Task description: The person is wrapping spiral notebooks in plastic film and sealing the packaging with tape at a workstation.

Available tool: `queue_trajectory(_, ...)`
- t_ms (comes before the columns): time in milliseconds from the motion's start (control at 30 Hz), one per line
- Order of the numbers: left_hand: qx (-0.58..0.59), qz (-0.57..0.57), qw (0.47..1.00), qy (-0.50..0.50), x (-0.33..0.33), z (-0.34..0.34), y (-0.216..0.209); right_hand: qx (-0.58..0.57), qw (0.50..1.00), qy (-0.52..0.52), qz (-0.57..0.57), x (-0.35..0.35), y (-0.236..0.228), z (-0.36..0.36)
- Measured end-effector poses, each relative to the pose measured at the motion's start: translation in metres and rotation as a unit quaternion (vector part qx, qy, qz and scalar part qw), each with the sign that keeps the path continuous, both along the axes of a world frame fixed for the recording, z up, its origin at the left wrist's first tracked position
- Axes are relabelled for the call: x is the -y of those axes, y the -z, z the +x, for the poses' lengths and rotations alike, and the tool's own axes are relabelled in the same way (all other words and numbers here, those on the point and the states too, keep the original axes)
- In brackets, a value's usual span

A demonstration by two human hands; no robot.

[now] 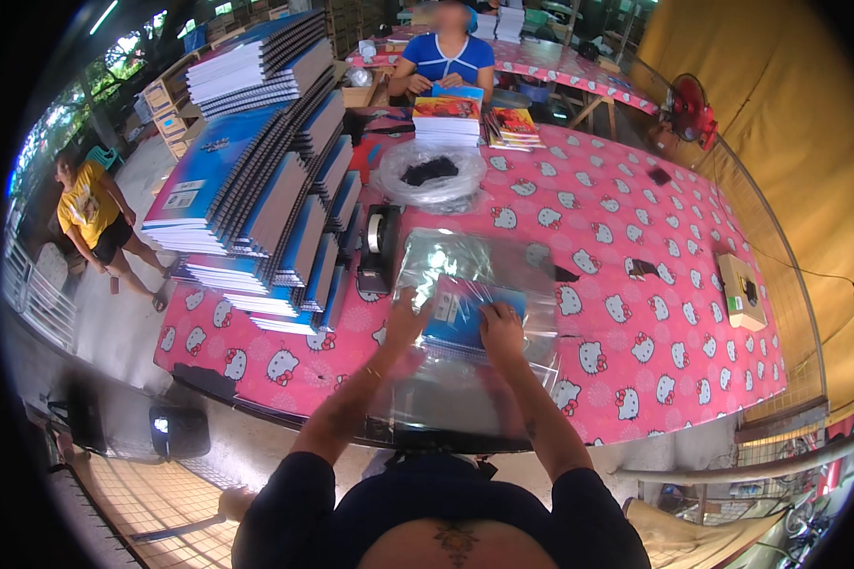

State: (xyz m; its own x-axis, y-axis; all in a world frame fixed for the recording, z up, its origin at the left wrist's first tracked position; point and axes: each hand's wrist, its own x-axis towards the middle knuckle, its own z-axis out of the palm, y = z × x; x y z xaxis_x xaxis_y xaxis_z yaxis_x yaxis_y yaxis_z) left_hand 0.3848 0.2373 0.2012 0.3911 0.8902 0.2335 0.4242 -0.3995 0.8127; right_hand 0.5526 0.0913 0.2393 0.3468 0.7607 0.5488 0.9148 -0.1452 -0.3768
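Note:
A blue spiral notebook [482,294] lies on a stack of clear plastic sheets [451,248] in front of me, its wire binding toward my body. Resting on the notebook's right part is my right hand [503,330], fingers stretched over the cover. My left hand [407,320], somewhat blurred, is at the left edge of the notebook, over the plastic, with its fingers extended. Whether a plastic layer lies over the notebook I cannot tell. Just beyond the left hand stands a black tape dispenser [377,248] with a pale roll.
Tall stacks of blue spiral notebooks [228,180] rise at the left. Farther off sit a clear plastic bag with dark contents [431,175] and colourful books [446,119], before a seated person in blue [449,59]. A wooden box [740,292] is on the pink tablecloth [626,332].

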Motion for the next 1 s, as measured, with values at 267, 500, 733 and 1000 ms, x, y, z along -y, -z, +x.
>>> queue_trajectory(267,-0.157,0.295,0.918,0.214,0.04,0.068,-0.038,-0.079,0.997,0.007,0.009,0.0,-0.023,-0.007)
queue_trajectory(500,-0.116,0.435,0.866,0.218,0.037,0.073,-0.05,0.074,0.986,0.007,-0.151,0.044,-0.019,-0.08)
queue_trajectory(733,-0.178,0.287,0.899,0.278,0.055,0.067,-0.03,0.104,0.964,0.016,-0.246,0.036,0.001,-0.076)
queue_trajectory(1000,-0.17,0.126,0.925,0.315,0.043,0.063,-0.035,0.002,0.978,-0.036,-0.207,0.027,0.019,-0.041)
